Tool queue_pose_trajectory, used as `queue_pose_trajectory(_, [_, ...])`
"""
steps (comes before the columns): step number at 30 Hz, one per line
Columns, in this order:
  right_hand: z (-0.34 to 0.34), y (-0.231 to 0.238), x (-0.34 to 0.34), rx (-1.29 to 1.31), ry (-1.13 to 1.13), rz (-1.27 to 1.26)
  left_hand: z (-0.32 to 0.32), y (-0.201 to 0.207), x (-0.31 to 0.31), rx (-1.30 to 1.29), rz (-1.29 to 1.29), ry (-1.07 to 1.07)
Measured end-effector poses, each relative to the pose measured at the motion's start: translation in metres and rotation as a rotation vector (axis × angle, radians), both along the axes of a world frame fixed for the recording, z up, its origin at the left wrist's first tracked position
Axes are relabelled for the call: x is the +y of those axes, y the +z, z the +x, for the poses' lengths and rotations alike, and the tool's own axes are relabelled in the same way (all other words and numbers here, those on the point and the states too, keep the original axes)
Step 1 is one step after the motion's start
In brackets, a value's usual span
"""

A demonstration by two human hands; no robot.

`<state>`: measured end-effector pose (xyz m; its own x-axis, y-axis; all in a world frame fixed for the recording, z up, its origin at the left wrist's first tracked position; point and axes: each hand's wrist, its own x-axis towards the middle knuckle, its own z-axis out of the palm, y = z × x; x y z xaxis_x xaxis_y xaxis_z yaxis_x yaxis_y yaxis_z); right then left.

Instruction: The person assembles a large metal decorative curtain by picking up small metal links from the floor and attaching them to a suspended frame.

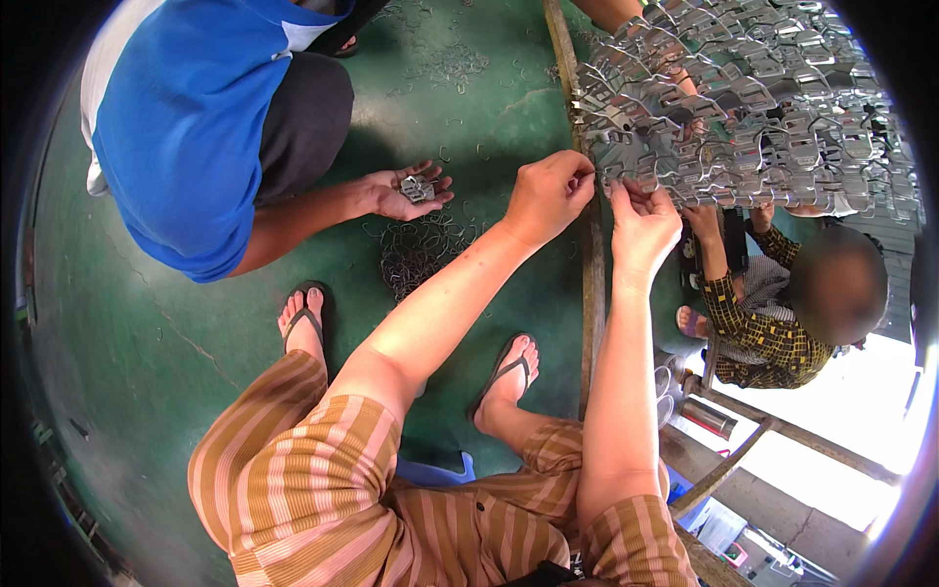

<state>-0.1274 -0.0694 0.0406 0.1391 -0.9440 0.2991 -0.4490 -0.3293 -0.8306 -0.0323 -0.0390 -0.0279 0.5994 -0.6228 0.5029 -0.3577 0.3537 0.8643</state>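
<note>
A crouching co-worker in a blue shirt (196, 147), cut off at the top, stretches an upturned hand (393, 196) holding small metal pieces (419, 188) over the green floor (147, 333). Just below that palm lies a tangled heap of bent wire hooks (416, 259), near the wearer's sandalled feet. The left hand (550, 201) has its fingers curled, tips drawn together at the lower left corner of the hanging metal clips (773, 127); whether it pinches anything, I cannot tell. A wooden beam (593, 313) runs between the forearms. The right hand (646, 230) reaches that same corner, thumb and fingers close together, their grip too small to make out. The clips partly hide the arms of a person in a checked shirt (758, 328), whose face is blurred, before white glare.
</note>
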Motion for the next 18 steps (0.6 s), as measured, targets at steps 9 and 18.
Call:
queue_pose_trajectory(9, [0.002,0.004,0.004,-0.030,0.025,0.019,-0.003,-0.008,-0.005,-0.088,-0.007,0.057])
queue_pose_trajectory(18, [0.000,-0.014,-0.005,-0.068,0.021,0.067,0.009,-0.012,-0.003,-0.180,-0.036,-0.019])
